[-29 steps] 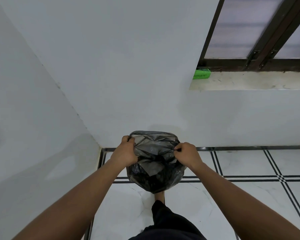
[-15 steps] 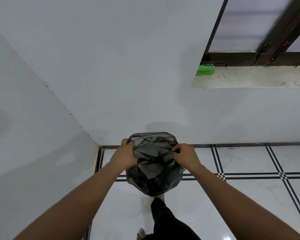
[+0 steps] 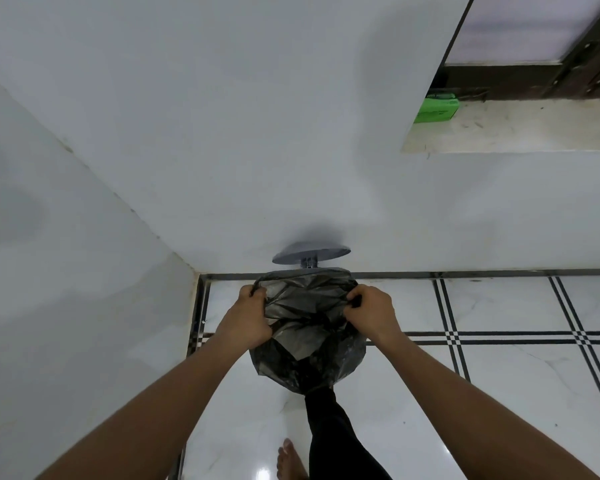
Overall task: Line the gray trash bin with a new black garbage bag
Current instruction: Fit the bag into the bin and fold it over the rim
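The black garbage bag (image 3: 305,327) sits over the gray trash bin (image 3: 309,270), which stands on the floor in the corner, close against the white wall (image 3: 257,133). The plastic covers almost all of the bin, so only a small gray part near the hinge is visible. The bag mouth is wide and wrinkled, and the plastic bulges out below the hands. The round gray lid (image 3: 310,255) stands up behind the bag, tilted against the wall.

The left hand (image 3: 248,317) pinches the left edge of the bag mouth, with fingers curled around the plastic. The right hand (image 3: 371,313) grips the right edge in the same manner, thumb and fingers closed on a fold. Both forearms reach forward from the bottom corners.

Under the bag, a leg in black trousers (image 3: 329,434) reaches toward the bin base, and a bare foot (image 3: 290,460) stands on the glossy white tiled floor (image 3: 499,393) with black double lines.

On the window ledge (image 3: 534,129) at the upper right lies a green box (image 3: 435,110). There is printing on it, but it is too small to read.
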Tool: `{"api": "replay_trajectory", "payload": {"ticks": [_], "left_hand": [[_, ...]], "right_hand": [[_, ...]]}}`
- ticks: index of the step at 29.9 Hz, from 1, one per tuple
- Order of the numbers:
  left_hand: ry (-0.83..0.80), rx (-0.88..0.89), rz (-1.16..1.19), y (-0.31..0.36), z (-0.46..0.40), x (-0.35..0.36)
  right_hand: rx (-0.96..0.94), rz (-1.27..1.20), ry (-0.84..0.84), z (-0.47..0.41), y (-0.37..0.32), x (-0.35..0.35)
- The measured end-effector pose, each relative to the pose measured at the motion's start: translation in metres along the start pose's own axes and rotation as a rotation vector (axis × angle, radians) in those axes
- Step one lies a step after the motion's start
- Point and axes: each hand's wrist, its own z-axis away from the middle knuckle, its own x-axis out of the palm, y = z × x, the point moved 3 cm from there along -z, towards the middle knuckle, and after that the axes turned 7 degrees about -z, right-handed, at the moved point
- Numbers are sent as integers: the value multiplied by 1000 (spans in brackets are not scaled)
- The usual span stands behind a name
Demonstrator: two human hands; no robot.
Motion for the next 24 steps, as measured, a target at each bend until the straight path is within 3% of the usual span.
{"api": "replay_trajectory", "payload": {"ticks": [11,20,24], "left_hand": [[125,-72,-150,-26,-95,92],[207,-75,-48,-48,-228,192],[251,-89,-59,-59,-281,221]], "right_hand": [[56,-122,52,-89,71,82],[27,-149,40,-208,153,177],[98,-145,34,-251,188,205]]}}
